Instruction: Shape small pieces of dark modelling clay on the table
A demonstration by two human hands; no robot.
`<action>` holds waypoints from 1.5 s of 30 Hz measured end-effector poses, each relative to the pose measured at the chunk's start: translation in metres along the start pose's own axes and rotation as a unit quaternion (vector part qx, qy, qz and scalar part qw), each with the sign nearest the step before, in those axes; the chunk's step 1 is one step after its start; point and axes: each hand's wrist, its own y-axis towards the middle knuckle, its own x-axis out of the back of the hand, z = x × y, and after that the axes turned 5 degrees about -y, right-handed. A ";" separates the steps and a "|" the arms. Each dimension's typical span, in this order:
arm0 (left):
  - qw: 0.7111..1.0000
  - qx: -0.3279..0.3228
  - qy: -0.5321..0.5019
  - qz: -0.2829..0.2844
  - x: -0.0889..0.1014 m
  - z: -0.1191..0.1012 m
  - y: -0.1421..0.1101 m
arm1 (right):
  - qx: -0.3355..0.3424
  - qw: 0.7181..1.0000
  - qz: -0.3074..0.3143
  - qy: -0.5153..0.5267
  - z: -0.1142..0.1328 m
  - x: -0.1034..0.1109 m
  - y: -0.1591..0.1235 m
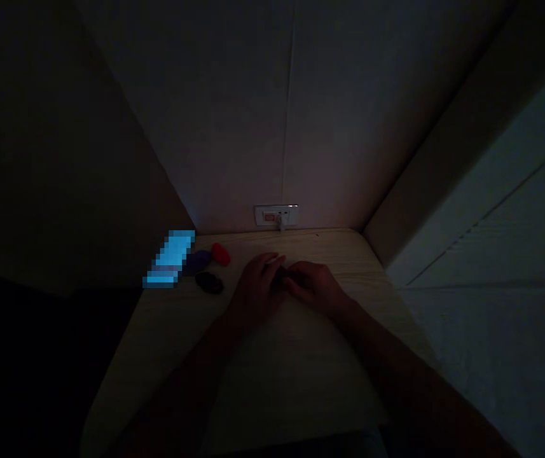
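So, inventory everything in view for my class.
Table: one, pale wood, centre
Wall: one, greyish, behind table
Panelled surface: one, greyish, right
Socket plate: one, whitish, low on wall
Plug: one, whitish, in socket
Pixelated rectangle: one, blue, table's left edge
Purple piece: one, purple, right of rectangle
Red piece: one, red, right of purple
Black piece: one, black, nearer than purple
Dark object: one, dark, mid-table, partly hidden
Left hand, right hand: one each, shadowed, at dark object
Forearms: two, shadowed, below hands

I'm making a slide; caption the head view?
Left hand and right hand hold a dark object at a dimly lit table.
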 end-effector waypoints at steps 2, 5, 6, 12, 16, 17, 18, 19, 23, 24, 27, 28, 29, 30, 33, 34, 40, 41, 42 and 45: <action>0.999 0.016 0.021 0.019 -0.002 0.001 0.001 | 0.001 1.000 -0.003 0.001 0.001 0.000 -0.001; 0.999 0.037 0.027 0.015 -0.008 0.002 0.001 | -0.002 1.000 -0.018 0.014 0.002 -0.003 -0.002; 0.999 0.038 0.026 0.013 -0.010 0.002 0.001 | -0.001 0.999 -0.023 0.032 0.002 -0.004 -0.001; 0.999 0.043 0.020 0.015 -0.016 0.000 -0.002 | 0.001 0.993 -0.027 0.119 -0.001 -0.008 0.000; 0.999 0.043 0.006 0.024 -0.010 -0.001 -0.003 | -0.033 0.987 -0.027 0.157 -0.001 -0.011 -0.001; 0.999 0.042 0.002 0.024 -0.009 -0.001 -0.002 | -0.042 0.985 -0.025 0.168 -0.001 -0.012 0.000; 0.999 0.041 -0.002 0.024 -0.007 -0.001 -0.002 | -0.050 0.982 -0.021 0.179 -0.001 -0.013 0.000; 0.999 0.038 -0.007 0.024 -0.006 -0.001 -0.001 | -0.057 0.980 -0.016 0.191 -0.002 -0.014 0.000; 0.999 0.030 -0.020 0.017 -0.004 0.000 0.002 | -0.076 0.971 -0.004 0.228 -0.004 -0.015 0.002; 0.999 0.033 -0.021 0.014 -0.004 0.000 0.003 | -0.080 0.969 -0.005 0.234 -0.004 -0.014 0.002; 0.999 0.044 -0.024 0.004 -0.005 0.002 0.003 | -0.092 0.966 -0.008 0.242 -0.005 -0.010 0.002; 0.999 0.046 -0.025 0.001 -0.006 0.003 0.002 | -0.095 0.966 -0.011 0.241 -0.005 -0.009 0.002; 0.999 0.047 -0.025 -0.002 -0.006 0.003 0.002 | -0.098 0.966 -0.015 0.239 -0.006 -0.008 0.002; 0.999 0.047 -0.026 -0.004 -0.006 0.004 0.001 | -0.102 0.966 -0.022 0.237 -0.007 -0.007 0.002; 0.998 0.048 -0.028 -0.009 -0.007 0.005 0.000 | -0.120 0.965 -0.048 0.230 -0.009 -0.008 0.001; 0.998 0.046 -0.027 -0.010 -0.007 0.005 0.000 | -0.128 0.964 -0.056 0.228 -0.010 -0.009 0.001; 1.000 0.022 -0.002 -0.005 -0.004 -0.005 0.003 | -0.159 0.961 -0.063 0.216 -0.007 -0.009 0.000; 1.000 0.015 0.006 -0.002 -0.004 -0.006 0.003 | -0.161 0.962 -0.062 0.214 -0.006 -0.009 0.000; 1.000 0.009 0.014 0.003 -0.004 -0.007 0.004 | -0.161 0.962 -0.059 0.212 -0.006 -0.008 0.000; 0.999 0.000 0.040 0.017 -0.006 -0.006 0.003 | -0.156 0.962 -0.054 0.216 -0.006 -0.008 0.001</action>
